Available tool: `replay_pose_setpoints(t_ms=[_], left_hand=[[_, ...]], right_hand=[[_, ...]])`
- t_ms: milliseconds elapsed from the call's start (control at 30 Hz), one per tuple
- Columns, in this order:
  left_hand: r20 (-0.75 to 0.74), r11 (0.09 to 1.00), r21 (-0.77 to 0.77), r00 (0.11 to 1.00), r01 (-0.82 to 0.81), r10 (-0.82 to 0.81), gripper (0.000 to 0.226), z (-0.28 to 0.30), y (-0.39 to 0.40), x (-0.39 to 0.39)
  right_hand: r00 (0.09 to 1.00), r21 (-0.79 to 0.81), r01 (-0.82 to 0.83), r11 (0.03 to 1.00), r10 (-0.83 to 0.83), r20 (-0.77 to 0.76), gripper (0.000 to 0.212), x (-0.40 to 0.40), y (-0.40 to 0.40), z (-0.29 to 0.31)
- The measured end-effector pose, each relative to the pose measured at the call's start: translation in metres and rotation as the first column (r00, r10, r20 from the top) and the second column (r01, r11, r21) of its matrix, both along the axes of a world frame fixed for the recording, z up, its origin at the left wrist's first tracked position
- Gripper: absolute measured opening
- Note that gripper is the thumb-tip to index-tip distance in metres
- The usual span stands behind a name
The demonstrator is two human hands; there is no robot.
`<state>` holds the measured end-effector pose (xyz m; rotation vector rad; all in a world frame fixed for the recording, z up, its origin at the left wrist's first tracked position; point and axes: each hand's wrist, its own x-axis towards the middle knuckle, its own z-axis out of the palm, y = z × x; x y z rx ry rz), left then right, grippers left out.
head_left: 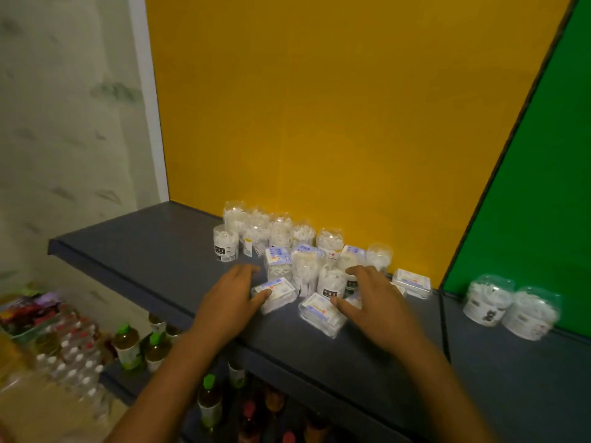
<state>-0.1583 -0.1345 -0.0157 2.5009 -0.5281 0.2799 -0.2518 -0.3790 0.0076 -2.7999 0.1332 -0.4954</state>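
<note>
A cluster of clear round tubs of cotton swabs (pixel 281 233) and flat clear boxes stands on a dark grey shelf (pixel 153 251) against a yellow back wall. My left hand (pixel 230 298) is spread palm down, its thumb touching a flat box (pixel 276 294) lying on the shelf. My right hand (pixel 374 298) is also spread, its thumb against another flat box (pixel 319 313) and its fingers reaching over the tubs behind. Neither hand grips anything.
One more flat box (pixel 412 282) lies to the right, and two round tubs (pixel 511 306) stand on the neighbouring shelf below a green panel. Bottled drinks (pixel 128 346) and packs of small bottles fill the lower shelves at left.
</note>
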Motion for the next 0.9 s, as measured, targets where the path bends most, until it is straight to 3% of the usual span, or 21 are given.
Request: replay_pose_setpoints(t_ms=[233,367,533,700,833,900], left_hand=[[-0.178,0.984,0.162,0.983,0.075,-0.046,0.051,-0.013,-0.002,0.032],[-0.251,0.988,0.107,0.965,0.111,-0.081,0.043,-0.010,-0.002,0.034],[-0.290,0.990,-0.103,0.949,0.097,-0.123,0.042,-0.008,-0.003,0.026],[-0.271,0.935,-0.347,0.947,0.071,-0.173,0.036,-0.006,0.001,0.026],[-0.344,0.757,-0.653,0.890,0.001,-0.298,0.037,0.000,0.006,0.024],[-0.356,0.679,-0.734,0.866,-0.027,-0.350,0.041,0.004,0.009,0.022]], right_hand=[[0.995,0.021,0.104,0.994,-0.104,-0.002,0.057,-0.005,0.017,-0.007],[0.993,0.008,0.115,0.993,-0.114,-0.024,0.053,-0.006,0.025,-0.011],[0.993,0.021,0.121,0.992,-0.121,-0.019,0.055,-0.010,0.029,-0.002],[0.991,0.013,0.135,0.991,-0.135,-0.013,0.051,-0.005,0.027,0.005],[0.987,0.029,0.153,0.988,-0.151,-0.059,0.034,-0.002,0.029,-0.001],[0.984,0.017,0.140,0.990,-0.137,-0.110,0.032,-0.001,0.030,-0.007]])
